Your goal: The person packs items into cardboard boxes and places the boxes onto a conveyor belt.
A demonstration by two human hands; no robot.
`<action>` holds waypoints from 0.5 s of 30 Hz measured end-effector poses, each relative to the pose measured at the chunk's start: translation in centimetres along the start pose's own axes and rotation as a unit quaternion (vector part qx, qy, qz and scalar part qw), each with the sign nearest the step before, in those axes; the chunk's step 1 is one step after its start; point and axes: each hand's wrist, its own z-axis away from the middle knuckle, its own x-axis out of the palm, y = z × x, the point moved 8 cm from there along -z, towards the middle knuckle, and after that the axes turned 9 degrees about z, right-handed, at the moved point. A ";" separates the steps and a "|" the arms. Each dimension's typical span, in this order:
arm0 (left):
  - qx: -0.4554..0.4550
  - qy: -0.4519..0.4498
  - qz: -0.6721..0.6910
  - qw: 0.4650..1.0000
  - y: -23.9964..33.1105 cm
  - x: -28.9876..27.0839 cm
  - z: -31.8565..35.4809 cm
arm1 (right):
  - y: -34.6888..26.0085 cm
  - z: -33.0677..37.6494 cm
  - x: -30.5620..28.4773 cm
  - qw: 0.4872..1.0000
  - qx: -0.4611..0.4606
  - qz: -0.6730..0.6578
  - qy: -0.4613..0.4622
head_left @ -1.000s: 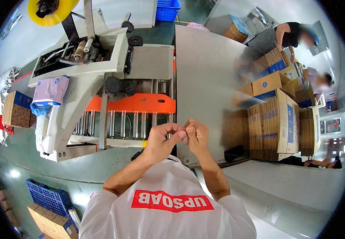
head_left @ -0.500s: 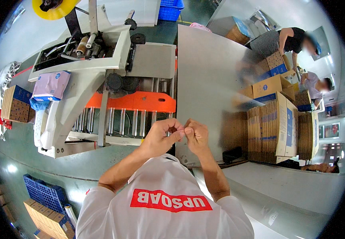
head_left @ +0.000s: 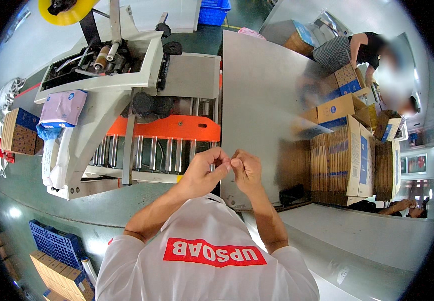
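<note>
My left hand (head_left: 202,173) and my right hand (head_left: 246,170) are raised together in front of my chest, over the near end of a roller conveyor (head_left: 152,153). Their fingertips meet in a pinch, thumbs against forefingers. Whatever lies between the fingertips is too small to see. Both forearms are bare and come up out of white short sleeves.
A white carton-sealing machine (head_left: 127,75) with an orange guard (head_left: 172,128) and a yellow tape roll (head_left: 64,10) stands ahead left. A steel table (head_left: 262,100) lies ahead right, with stacked flat cartons (head_left: 342,160) beyond. Another person (head_left: 357,47) bends over boxes far right. Blue crates (head_left: 56,243) sit lower left.
Both hands stay pinched together at the same place; the fingers shift only slightly. The view has tilted a little.
</note>
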 end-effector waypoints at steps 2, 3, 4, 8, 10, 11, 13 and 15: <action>0.000 -0.001 0.002 1.000 -0.2 -0.4 0.0 | 0.2 0.0 0.3 1.000 0.002 0.003 0.002; 0.000 -0.002 -0.005 1.000 -0.2 -0.3 0.0 | 0.2 0.0 0.2 1.000 0.002 0.001 0.003; 0.000 -0.002 -0.007 1.000 -0.1 -0.3 0.0 | 0.3 0.1 0.2 1.000 0.010 0.002 0.002; 0.007 0.007 -0.031 0.999 0.0 -0.1 0.0 | 0.5 0.2 0.1 1.000 0.028 -0.009 0.004; 0.016 0.012 -0.045 0.999 0.1 -0.2 0.0 | 0.8 0.5 0.3 0.999 0.046 -0.011 0.003; 0.053 0.022 -0.116 0.992 0.5 -0.4 -0.1 | 1.0 0.7 0.4 0.998 0.063 -0.013 0.002; 0.089 0.030 -0.185 0.978 1.0 -0.4 0.0 | 1.4 1.0 0.5 0.997 0.079 -0.026 0.000; 0.107 0.062 -0.196 0.973 1.7 -0.7 0.3 | 1.6 1.2 0.7 0.995 0.094 -0.038 -0.002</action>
